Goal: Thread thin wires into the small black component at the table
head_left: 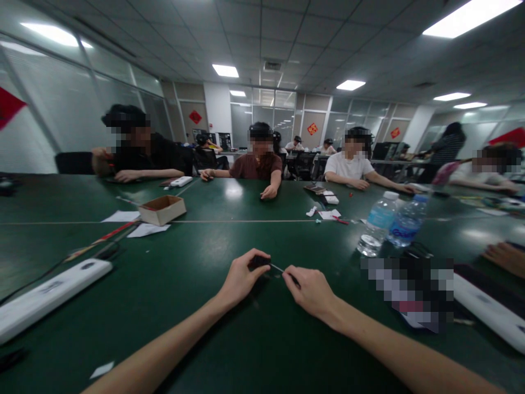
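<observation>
My left hand (241,280) is closed in a pinch around a small dark object (260,262), just above the dark green table (197,312). My right hand (310,289) is also pinched shut, holding the other end of a thin pale strand (277,268) that runs between the two hands. What the small object and the strand are is too small to make out. Both forearms reach in from the bottom edge of the view.
A white power strip (49,295) lies at the left, another (488,312) at the right. An open cardboard box (162,210) and paper sheets sit further back. Two water bottles (389,221) stand at the right. Several people sit along the far side; another person's hand (506,256) rests at right.
</observation>
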Available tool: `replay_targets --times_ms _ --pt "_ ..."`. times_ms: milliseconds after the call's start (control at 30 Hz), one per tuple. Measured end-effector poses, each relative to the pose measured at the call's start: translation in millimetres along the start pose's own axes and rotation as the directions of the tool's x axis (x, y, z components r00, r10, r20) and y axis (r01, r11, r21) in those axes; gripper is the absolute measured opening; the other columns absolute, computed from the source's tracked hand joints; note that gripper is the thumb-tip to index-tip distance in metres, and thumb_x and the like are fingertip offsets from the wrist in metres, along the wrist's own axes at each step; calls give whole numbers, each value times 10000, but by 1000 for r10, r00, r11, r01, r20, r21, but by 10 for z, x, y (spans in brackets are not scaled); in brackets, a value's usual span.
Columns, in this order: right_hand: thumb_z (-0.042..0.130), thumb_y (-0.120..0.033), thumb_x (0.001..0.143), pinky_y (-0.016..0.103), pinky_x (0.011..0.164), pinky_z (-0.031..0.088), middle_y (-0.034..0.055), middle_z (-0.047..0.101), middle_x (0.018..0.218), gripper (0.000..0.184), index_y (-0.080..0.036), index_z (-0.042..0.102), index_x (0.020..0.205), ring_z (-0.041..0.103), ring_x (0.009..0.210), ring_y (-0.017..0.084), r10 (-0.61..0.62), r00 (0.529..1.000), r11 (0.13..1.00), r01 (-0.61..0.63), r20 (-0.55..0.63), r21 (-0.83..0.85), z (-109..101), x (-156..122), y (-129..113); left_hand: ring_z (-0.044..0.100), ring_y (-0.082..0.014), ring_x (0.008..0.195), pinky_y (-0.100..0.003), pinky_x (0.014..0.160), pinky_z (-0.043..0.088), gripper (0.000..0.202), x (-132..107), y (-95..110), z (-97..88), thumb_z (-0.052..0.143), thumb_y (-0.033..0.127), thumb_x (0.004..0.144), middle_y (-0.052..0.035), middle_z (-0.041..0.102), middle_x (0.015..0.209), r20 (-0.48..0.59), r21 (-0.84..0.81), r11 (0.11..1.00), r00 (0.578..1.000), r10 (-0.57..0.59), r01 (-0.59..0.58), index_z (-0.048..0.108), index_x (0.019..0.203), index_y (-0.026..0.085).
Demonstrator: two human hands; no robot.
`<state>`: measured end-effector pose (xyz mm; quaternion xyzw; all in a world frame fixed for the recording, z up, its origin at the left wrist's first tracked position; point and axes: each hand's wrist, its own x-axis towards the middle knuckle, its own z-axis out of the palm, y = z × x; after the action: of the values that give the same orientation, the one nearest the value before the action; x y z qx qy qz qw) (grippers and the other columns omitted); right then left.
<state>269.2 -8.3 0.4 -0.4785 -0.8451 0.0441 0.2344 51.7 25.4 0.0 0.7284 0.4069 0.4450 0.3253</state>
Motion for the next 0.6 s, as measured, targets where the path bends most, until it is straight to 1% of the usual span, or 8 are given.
replay_targets --times_ms 233,400,600 --pt "357 -335 1001 246 603 392 9 621 791 263 -213 587 968 569 648 136 12 1000 999 -13 -6 -47 11 0 -1 624 -182 944 -313 882 493 219 -9 12 7 654 228 812 -12 664 1021 -17 31 998 998 61 -60 637 1030 232" --pt "353 -331 1002 235 588 395 5 620 789 271 -211 595 973 561 627 125 -7 1000 1000 7 23 16 1 2 14 624 -185 940 -310 869 492 221 -10 -7 -4 650 221 814 -16 664 1022 3 49 997 998 64 -64 638 1035 234" --pt "394 -306 990 241 634 409 5 636 800 238 -206 610 984 581 665 129 -40 999 997 39 7 64 -15 10 35 623 -186 926 -307 850 491 214 -5 -17 -16 648 231 818 -16 665 1010 19 55 997 999 46 -47 638 1031 234"
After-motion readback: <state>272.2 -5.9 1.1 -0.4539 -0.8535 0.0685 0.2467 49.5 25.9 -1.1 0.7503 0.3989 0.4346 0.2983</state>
